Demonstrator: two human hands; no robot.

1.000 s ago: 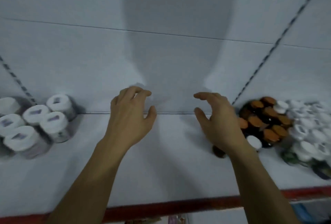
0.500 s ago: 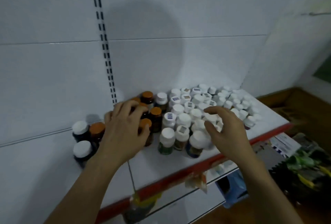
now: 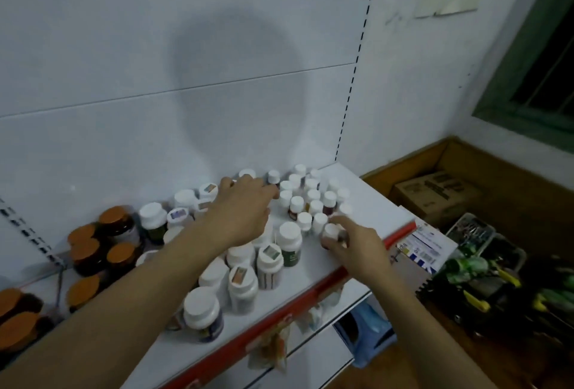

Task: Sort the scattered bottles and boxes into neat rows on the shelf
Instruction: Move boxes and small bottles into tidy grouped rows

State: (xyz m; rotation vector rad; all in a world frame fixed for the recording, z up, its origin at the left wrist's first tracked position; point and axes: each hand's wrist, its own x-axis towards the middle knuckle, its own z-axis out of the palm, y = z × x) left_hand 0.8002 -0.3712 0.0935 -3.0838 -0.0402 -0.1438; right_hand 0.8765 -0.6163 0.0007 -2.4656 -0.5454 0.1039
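Your right hand (image 3: pixel 357 249) curls thumb and fingertips round a small bottle (image 3: pixel 330 231) with a smooth, round white cap; a dark body shows below the cap. It stands near the front of the shelf (image 3: pixel 372 202), a flat white board with a glossy red edge strip (image 3: pixel 402 232) just behind your wrist.

Just beyond those fingers crowds a cluster of like small bottles (image 3: pixel 312 196) – slim cylinders, white caps, touching or nearly so.

Your left hand (image 3: pixel 245 211) lies palm down over the caps, fingers loosely bent and reaching toward the back of that cluster. The palm hides what is under it, so you cannot tell whether it grips anything.

Below that wrist stand fatter white-lidded jars (image 3: pixel 239 283), some with a square sticker on the lid, and beside the knuckles of your right hand a green-labelled bottle (image 3: pixel 290 242). Farther out past your left forearm sit squat dark jars with flat orange lids (image 3: pixel 90 249).

Off beyond your right hand – lower, on the floor – rests a brown cardboard box (image 3: pixel 435 193).
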